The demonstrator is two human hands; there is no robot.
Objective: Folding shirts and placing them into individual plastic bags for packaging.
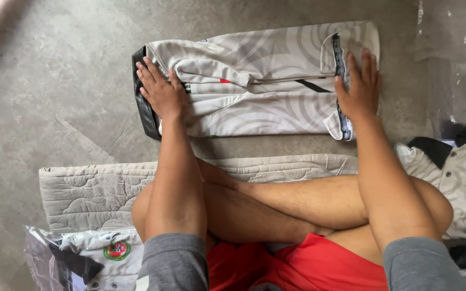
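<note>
One folded grey patterned shirt [260, 81] is laid on the concrete floor [55, 81], pressed flat by left hand [160, 91] and right hand [360, 86], fingers spread, nothing gripped. Two more shirts are noted: one bagged [90, 253], one [459, 183] cut off at the frame edge.

Soft, even daylight fills the view, neither harsh nor dim, and no single source can be told. Shadows are faint: a thin dark edge lies under the folded grey-white patterned garment [254, 81] on the rough grey concrete floor [55, 81], and soft shade sits beneath the crossed legs on the pale quilted mat [87, 194]. The top left corner falls to near black. A clear plastic sheet [438, 64] at the right catches small bright glints. Focus is sharp across the middle; the grey sleeves at the bottom edge look slightly soft, with mild wide-angle stretch at the edges.
</note>
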